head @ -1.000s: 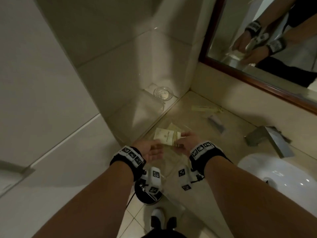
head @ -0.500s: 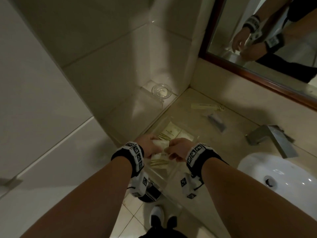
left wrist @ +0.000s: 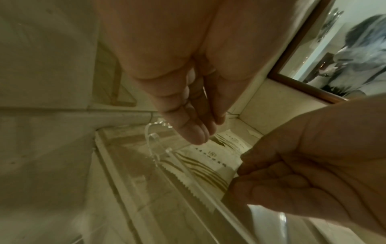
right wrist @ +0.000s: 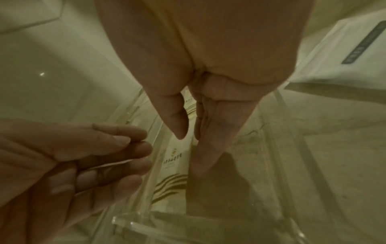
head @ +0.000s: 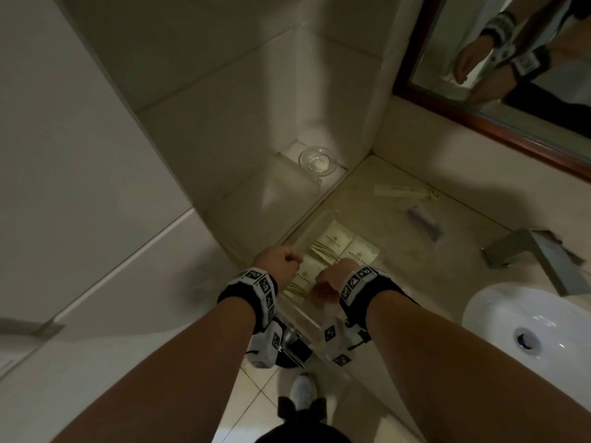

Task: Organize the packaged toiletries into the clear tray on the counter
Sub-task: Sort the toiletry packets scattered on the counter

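The clear tray (head: 303, 318) sits on the counter by the wall corner. Two cream packets (head: 337, 239) (head: 361, 252) lie flat at its far end. A third cream packet (head: 305, 273) with brown stripes lies in the near end, between my hands. My right hand (head: 329, 279) points its fingers down into the tray, and its fingertips (right wrist: 208, 148) touch this packet (right wrist: 175, 161). My left hand (head: 278, 263) hovers over the tray's left rim (left wrist: 188, 173), fingers (left wrist: 196, 135) held together with nothing in them.
A long cream packet (head: 403, 190) and a small dark packet (head: 423, 220) lie on the counter behind the tray. A glass dish (head: 318, 161) stands on the corner ledge. The faucet (head: 537, 251) and white basin (head: 527, 340) are to the right, under a mirror (head: 511, 91).
My right hand carried the cream packet down from above the tray into its near end. Both hands dropped to the tray, and the left hand closed in beside the packet.
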